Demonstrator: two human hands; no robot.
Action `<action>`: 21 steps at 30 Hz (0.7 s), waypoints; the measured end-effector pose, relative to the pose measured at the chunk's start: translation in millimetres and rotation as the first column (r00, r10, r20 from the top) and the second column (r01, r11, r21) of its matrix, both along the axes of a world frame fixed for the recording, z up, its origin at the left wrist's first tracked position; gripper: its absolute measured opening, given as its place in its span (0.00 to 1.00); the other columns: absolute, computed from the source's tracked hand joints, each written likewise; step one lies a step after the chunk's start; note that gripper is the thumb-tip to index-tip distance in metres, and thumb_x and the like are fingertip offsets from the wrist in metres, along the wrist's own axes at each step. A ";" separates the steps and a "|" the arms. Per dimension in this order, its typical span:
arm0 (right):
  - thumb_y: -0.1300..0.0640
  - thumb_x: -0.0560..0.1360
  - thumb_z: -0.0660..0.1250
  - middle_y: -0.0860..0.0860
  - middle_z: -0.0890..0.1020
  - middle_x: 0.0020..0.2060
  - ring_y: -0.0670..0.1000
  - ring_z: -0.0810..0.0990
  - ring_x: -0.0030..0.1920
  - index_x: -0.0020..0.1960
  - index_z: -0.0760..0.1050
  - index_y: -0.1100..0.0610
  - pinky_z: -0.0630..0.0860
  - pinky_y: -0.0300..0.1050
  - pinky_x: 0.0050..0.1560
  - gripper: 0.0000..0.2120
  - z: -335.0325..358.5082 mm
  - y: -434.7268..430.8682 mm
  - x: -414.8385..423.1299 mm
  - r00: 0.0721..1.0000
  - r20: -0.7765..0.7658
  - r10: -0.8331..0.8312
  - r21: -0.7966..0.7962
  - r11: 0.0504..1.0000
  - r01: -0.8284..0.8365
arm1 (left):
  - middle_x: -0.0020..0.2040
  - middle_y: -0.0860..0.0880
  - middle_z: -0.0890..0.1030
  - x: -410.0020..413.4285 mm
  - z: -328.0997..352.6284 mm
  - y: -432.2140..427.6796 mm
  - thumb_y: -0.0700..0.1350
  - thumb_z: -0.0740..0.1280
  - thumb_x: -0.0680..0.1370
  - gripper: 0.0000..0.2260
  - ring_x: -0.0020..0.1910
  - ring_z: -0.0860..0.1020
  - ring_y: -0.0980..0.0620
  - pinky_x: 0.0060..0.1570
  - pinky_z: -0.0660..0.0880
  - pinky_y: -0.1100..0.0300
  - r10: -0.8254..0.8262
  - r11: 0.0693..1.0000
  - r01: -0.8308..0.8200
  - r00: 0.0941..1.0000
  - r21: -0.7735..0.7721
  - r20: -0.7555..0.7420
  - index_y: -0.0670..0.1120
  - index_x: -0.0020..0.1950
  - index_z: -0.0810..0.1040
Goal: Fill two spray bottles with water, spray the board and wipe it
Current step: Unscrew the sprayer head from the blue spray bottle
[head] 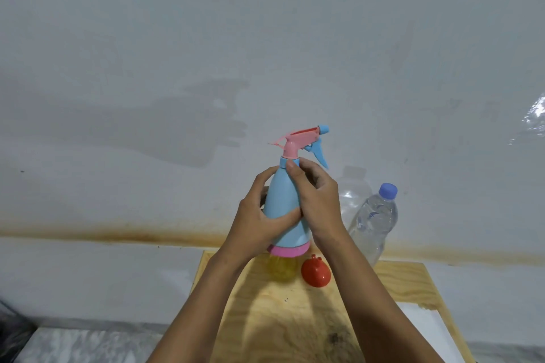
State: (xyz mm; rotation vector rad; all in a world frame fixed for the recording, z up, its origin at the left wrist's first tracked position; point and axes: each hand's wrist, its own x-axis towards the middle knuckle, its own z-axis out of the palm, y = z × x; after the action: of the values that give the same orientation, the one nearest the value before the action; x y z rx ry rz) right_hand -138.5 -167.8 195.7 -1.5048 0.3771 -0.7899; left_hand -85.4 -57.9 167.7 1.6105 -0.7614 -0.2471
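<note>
Light-blue plastic spray bottle with a pink base band (284, 200) is held upright in the air, centre of the scene, above the far edge of the pale wooden tabletop (398, 280). It touches nothing below. The left hand (256, 224) wraps the body, fingers curled round it. The right hand (318, 200) sits higher, with thumb and fingertips pinching at the blue neck collar (284, 162) under the pink-and-blue trigger head (303, 138). This looks like a twist on the collar, but opening or closing cannot be told.

Risks:
- The smooth tapered body could spin or slip in the left hand if the collar binds.
- The head could cross-thread or end up loose, and leak when sprayed.
- If the bottle tilts with the head loose, any water inside spills onto the wood. The fill level is hidden because the bottle is opaque.
- The lifted base hangs right over other items, so a drop would hit them.

Directly below the base, a yellow translucent rounded item (283, 270) is mostly hidden. It is probably the second spray bottle, but that is unsure. Just right of it a red plastic funnel (316, 272) lies tipped on the wood. Further right, a clear plastic water bottle with a blue cap (374, 221) stands near the right forearm, where an elbow swing could knock it over. Behind everything is a glossy white wall panel (206, 38) carrying hand shadows, the bottle's reflection and a rusty brown stain line (118, 235) along its base. It may be the board to spray. Nothing stands between the nozzle and the panel.
</note>
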 end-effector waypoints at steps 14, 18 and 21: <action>0.44 0.77 0.68 0.47 0.85 0.51 0.49 0.83 0.53 0.58 0.81 0.50 0.82 0.53 0.56 0.15 -4.8 1.1 5.8 1.000 -0.030 -0.010 0.008 1.000 0.010 | 0.58 0.55 0.79 0.8 -2.1 -0.8 0.52 0.79 0.70 0.35 0.53 0.81 0.54 0.46 0.83 0.61 0.064 0.998 -0.065 0.997 0.019 0.039 0.66 0.70 0.64; 0.45 0.73 0.74 0.47 0.83 0.50 0.42 0.82 0.50 0.56 0.76 0.50 0.80 0.40 0.51 0.16 -2.1 1.4 7.8 0.996 -0.004 -0.086 -0.036 0.996 0.086 | 0.59 0.54 0.79 3.1 -4.4 -2.0 0.53 0.79 0.70 0.37 0.55 0.81 0.54 0.48 0.83 0.56 0.060 0.997 -0.062 0.997 0.036 0.046 0.64 0.72 0.63; 0.47 0.76 0.72 0.45 0.84 0.47 0.41 0.82 0.47 0.53 0.80 0.52 0.80 0.43 0.52 0.11 -0.9 -0.2 7.0 0.996 -0.021 -0.086 -0.074 0.994 0.084 | 0.60 0.53 0.78 3.1 -5.9 -1.3 0.53 0.78 0.69 0.37 0.55 0.80 0.53 0.49 0.83 0.57 0.072 0.996 -0.074 0.996 0.040 0.061 0.63 0.73 0.63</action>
State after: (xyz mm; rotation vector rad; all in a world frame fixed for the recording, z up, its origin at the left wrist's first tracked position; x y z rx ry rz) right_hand -131.5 -168.0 194.7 -1.5759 0.4367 -0.8609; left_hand -82.3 -59.2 161.9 1.6884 -0.7454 -0.1637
